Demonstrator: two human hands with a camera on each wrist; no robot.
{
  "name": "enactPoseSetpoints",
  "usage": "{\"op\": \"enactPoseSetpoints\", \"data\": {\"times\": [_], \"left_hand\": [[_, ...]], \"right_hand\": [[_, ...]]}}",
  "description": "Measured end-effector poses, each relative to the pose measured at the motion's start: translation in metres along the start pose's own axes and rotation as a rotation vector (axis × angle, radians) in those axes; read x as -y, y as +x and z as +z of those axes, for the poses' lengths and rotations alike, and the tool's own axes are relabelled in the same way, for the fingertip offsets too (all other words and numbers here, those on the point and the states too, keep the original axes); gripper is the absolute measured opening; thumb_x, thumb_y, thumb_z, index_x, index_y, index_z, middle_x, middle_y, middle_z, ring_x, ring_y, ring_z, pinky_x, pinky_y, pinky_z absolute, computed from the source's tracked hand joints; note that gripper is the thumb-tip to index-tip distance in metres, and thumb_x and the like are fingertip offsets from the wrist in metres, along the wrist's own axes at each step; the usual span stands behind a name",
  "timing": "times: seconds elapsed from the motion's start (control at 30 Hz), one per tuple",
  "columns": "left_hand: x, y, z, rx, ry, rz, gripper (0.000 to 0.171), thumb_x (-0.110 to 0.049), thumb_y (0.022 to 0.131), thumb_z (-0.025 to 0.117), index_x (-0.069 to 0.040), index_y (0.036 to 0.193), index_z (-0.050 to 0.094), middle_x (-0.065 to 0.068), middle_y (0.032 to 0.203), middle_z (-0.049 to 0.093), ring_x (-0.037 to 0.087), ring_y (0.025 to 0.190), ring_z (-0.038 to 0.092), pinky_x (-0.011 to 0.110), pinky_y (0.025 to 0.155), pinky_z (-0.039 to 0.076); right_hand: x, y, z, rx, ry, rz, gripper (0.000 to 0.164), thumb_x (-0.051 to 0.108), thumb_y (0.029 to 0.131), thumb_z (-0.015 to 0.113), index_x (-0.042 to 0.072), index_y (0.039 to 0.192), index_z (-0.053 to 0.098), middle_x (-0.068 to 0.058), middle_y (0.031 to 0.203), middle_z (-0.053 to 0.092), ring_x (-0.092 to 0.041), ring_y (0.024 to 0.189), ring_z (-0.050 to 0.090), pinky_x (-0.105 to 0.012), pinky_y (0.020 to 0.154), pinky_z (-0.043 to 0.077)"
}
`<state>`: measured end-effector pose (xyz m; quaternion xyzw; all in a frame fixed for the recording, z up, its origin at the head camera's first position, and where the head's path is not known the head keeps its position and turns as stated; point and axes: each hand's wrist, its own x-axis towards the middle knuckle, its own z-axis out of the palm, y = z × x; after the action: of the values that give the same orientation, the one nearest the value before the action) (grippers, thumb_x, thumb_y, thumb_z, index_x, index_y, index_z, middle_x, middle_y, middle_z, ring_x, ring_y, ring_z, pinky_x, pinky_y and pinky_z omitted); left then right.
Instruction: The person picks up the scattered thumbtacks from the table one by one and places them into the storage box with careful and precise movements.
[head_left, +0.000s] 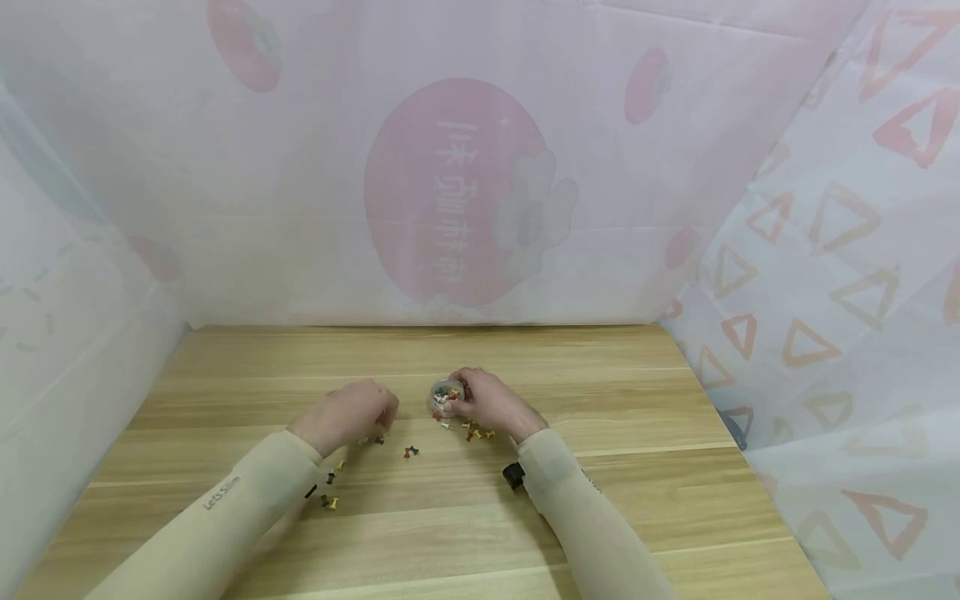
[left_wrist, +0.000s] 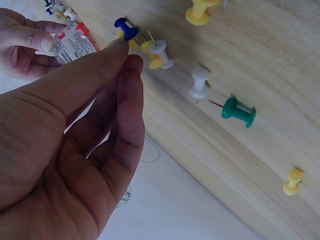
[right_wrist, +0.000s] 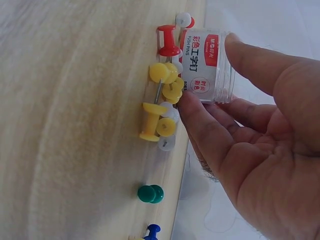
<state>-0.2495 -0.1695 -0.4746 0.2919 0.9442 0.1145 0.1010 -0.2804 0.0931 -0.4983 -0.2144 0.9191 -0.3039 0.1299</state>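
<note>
My right hand point(head_left: 495, 402) grips a small clear round push pin tub point(head_left: 447, 412), thumb and fingers on either side near its threaded rim. The tub stands upright and open, with mixed push pins inside; its red and white label point(right_wrist: 200, 65) shows in the right wrist view. My left hand point(head_left: 352, 414) is low over the table to the left, fingers curled and thumb tip close to the index finger. A blue push pin point(left_wrist: 126, 29) appears right at the thumb tip. I cannot tell whether these fingertips pinch anything.
Loose push pins lie about both hands: a green push pin point(left_wrist: 237, 112), a white push pin point(left_wrist: 200, 82) and yellow ones near the left; a red push pin point(right_wrist: 168, 40) and several yellow ones beside the tub. A black object point(head_left: 513, 476) sits at the right wrist.
</note>
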Motion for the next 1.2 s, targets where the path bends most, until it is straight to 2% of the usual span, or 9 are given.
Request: {"op": "enactPoseSetpoints", "data": {"times": [0.4, 0.67, 0.8, 0.97, 1.2], "left_hand": [[0.002, 0.003, 0.005, -0.004, 0.012, -0.022, 0.023, -0.003, 0.086, 0.079, -0.017, 0.076, 0.064, -0.007, 0.073, 0.058, 0.011, 0.067, 0.054, 0.030, 0.060, 0.050], [-0.003, 0.004, 0.000, -0.027, -0.028, -0.025, 0.025, 0.009, 0.084, 0.062, -0.015, 0.079, 0.063, -0.005, 0.071, 0.056, 0.013, 0.066, 0.052, 0.030, 0.059, 0.047], [-0.005, 0.006, -0.001, -0.047, -0.035, 0.002, 0.024, 0.008, 0.087, 0.059, -0.015, 0.080, 0.062, -0.006, 0.070, 0.054, 0.011, 0.064, 0.050, 0.028, 0.058, 0.046], [-0.009, 0.009, -0.002, -0.075, -0.042, 0.033, 0.020, 0.002, 0.096, 0.059, -0.013, 0.083, 0.060, -0.006, 0.069, 0.052, 0.011, 0.064, 0.048, 0.028, 0.057, 0.044], [-0.015, 0.014, -0.001, -0.112, -0.047, 0.038, 0.007, -0.007, 0.103, 0.058, -0.011, 0.100, 0.063, -0.004, 0.079, 0.060, 0.011, 0.069, 0.052, 0.029, 0.064, 0.049]], "right_hand": [[0.000, 0.000, 0.000, 0.004, 0.011, 0.005, 0.046, 0.028, 0.097, 0.073, 0.004, 0.135, 0.060, -0.007, 0.118, 0.067, -0.012, 0.097, 0.061, -0.032, 0.087, 0.054], [-0.001, 0.001, 0.000, -0.001, 0.020, -0.001, 0.053, 0.029, 0.097, 0.073, 0.002, 0.140, 0.057, -0.009, 0.121, 0.067, -0.014, 0.100, 0.062, -0.036, 0.091, 0.055], [-0.002, 0.000, 0.000, 0.003, 0.030, 0.003, 0.051, 0.029, 0.097, 0.073, 0.003, 0.139, 0.058, -0.009, 0.120, 0.067, -0.013, 0.099, 0.062, -0.035, 0.091, 0.055], [-0.001, -0.001, 0.000, 0.005, 0.039, 0.009, 0.048, 0.026, 0.097, 0.072, 0.003, 0.137, 0.058, -0.009, 0.120, 0.067, -0.013, 0.098, 0.062, -0.034, 0.090, 0.054], [0.000, -0.001, 0.000, 0.001, 0.029, 0.003, 0.048, 0.025, 0.098, 0.072, 0.002, 0.137, 0.058, -0.010, 0.121, 0.066, -0.013, 0.099, 0.062, -0.034, 0.091, 0.054]]}}
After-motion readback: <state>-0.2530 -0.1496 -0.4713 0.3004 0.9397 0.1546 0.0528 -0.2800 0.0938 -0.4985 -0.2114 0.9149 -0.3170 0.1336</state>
